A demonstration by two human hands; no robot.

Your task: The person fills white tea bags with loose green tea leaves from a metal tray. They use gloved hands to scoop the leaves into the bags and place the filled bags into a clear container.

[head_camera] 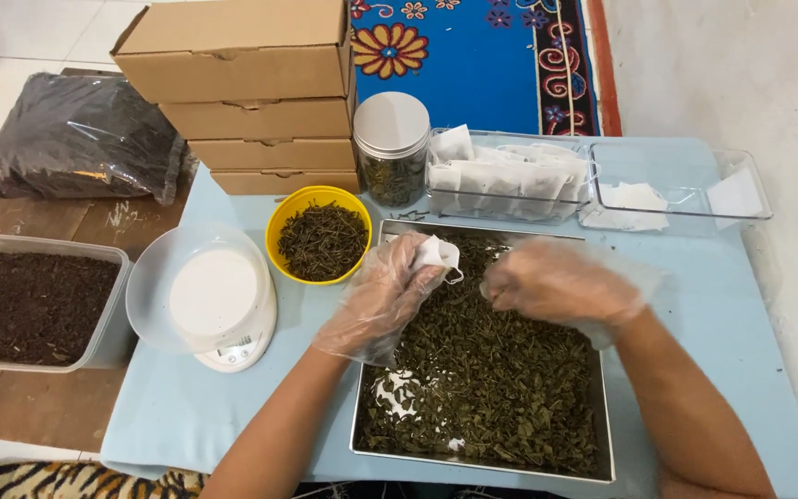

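At the far left, a clear tub (pixel 94 346) full of dark crumbs is seen on a wooden floor (pixel 39 407), and a black plastic bag (pixel 80 139) is laid behind it. A light blue tabletop (pixel 722 342) is set next to them. On its left part, a white kitchen scale (pixel 223 310) is placed, with a clear round lid (pixel 154 296) on top of it. Behind the scale, four brown boxes (pixel 251 92) are stacked up. Just beside the scale, a yellow bowl (pixel 281 226) of dried leaves is found, and behind the bowl a glass jar (pixel 392 152) with a silver lid is stood. In the middle, a big metal tray (pixel 607 434) full of dried green leaves is set. Both hands are covered with thin clear gloves and are held over the tray. A small white tea bag (pixel 438 252) is pinched in the fingers of the left hand (pixel 380 296), above the back of the tray. The right hand (pixel 556 282) is curled shut close by, but it cannot be told if anything is held in it. Behind the tray, a clear box (pixel 510 176) packed with white tea bags is seen. To the right of it, another clear box (pixel 676 189) with only a few white bags is placed.
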